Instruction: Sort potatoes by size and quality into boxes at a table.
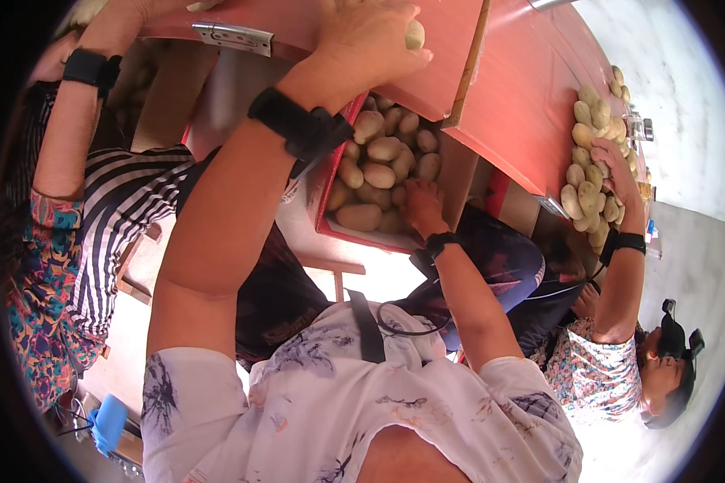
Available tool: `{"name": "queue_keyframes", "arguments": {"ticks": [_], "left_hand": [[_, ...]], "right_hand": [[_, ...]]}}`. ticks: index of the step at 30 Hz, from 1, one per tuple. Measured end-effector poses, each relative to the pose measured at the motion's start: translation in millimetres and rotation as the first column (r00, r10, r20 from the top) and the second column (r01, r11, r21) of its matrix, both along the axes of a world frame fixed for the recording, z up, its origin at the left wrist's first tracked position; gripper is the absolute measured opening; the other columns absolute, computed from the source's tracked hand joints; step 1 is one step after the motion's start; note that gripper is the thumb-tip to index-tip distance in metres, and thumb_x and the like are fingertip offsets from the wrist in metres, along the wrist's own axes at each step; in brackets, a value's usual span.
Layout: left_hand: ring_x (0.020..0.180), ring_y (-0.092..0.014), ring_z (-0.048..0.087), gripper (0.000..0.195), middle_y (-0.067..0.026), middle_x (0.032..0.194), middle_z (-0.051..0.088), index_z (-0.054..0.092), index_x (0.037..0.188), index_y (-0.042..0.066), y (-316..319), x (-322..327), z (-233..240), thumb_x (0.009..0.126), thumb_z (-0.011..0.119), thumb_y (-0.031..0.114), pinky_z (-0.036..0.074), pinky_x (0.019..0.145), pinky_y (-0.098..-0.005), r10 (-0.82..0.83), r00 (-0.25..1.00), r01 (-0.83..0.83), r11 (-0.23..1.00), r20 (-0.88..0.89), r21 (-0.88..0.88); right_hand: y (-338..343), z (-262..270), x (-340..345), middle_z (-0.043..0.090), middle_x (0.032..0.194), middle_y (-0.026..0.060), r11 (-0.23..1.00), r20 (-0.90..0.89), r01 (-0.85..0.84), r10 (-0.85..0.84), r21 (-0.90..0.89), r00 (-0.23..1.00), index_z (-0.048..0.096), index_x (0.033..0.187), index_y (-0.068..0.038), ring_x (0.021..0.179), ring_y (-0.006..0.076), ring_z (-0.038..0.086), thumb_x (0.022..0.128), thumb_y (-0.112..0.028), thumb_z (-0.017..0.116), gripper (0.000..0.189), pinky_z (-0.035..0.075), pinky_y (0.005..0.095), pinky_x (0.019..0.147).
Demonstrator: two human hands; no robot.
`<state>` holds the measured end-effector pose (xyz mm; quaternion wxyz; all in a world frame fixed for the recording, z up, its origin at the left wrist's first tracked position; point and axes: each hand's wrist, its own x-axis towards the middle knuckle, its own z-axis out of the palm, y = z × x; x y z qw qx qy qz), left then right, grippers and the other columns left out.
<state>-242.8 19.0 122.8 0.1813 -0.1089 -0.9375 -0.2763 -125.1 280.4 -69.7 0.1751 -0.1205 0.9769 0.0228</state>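
Note:
My left hand (365, 45) is over the red tabletop (417, 90) at the top of the head view. A pale potato (415, 35) shows between its thumb and fingers, and the far side of the hand is cut off by the picture's edge. Lower down, my right hand (424, 205) reaches into a cardboard box (459, 175) with a red edge. Its fingers rest among the tan potatoes (379, 175) heaped there, and its fingertips are partly hidden. Both my wrists wear black bands.
A metal hinge (234, 37) is fixed on the table's near edge. Two red panels meet at a seam (468, 60). At right, a co-worker's hand (610, 160) touches a potato pile (589, 193) near a glass jar (639, 128). Another person's arm (66, 139) is at left.

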Motion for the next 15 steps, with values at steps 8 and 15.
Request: {"name": "queue_keyframes", "arguments": {"ticks": [8,15], "left_hand": [[0.106,-0.033,0.052,0.054,-0.0178,0.112,0.058,0.056,0.117,0.003,-29,-19,-7,0.082,0.054,0.044,0.039,0.092,-0.0398,0.046,0.999,-0.047,0.97,0.013,0.24],[0.107,-0.034,0.052,0.052,-0.0193,0.108,0.06,0.057,0.114,0.002,-42,-12,-3,0.081,0.055,0.042,0.038,0.092,-0.0417,0.074,0.993,-0.094,0.972,0.096,0.216]], "right_hand": [[-1,0,-5,0.056,0.107,0.0132,0.988,0.054,-0.089,0.082,0.129,0.995,0.054,0.102,-0.01,0.105,0.0332,0.051,0.066,-0.027,0.073,0.044,0.04,0.0444,0.089],[-19,86,-4,0.057,0.113,0.0083,0.535,0.623,0.553,-0.061,-0.639,0.78,0.049,0.119,0.0,0.101,0.0186,0.056,0.075,-0.026,0.066,0.055,0.042,0.0306,0.09]]}}
